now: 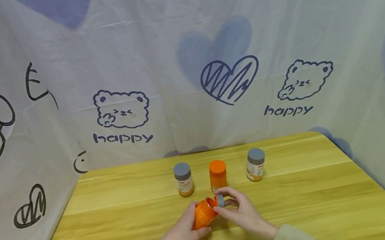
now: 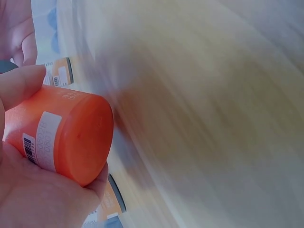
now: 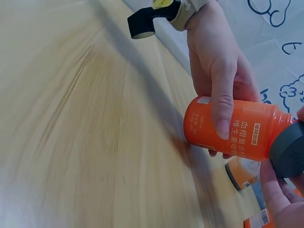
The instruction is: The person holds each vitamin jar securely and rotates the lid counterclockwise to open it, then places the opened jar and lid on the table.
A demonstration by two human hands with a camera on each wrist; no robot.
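Low over the middle of the table, my left hand [image 1: 184, 232] grips an orange plastic bottle [image 1: 203, 214] around its body. The bottle lies tilted on its side, mouth toward the right; its base [image 2: 92, 140] faces the left wrist camera. My right hand [image 1: 244, 213] pinches a dark grey screw cap [image 1: 220, 201] by its rim. That cap [image 3: 289, 151] sits askew at the bottle's mouth, part of the neck showing beside it. Whether cap and neck touch is hard to tell. White print marks the bottle's side [image 3: 244, 127].
Behind the hands stand a grey-capped jar [image 1: 183, 180] at left, an orange-capped orange bottle [image 1: 218, 172] in the middle and another grey-capped jar [image 1: 255, 164] at right. The wooden table [image 1: 124, 217] ends at a printed cloth [image 1: 165, 56] hung behind it and at the sides.
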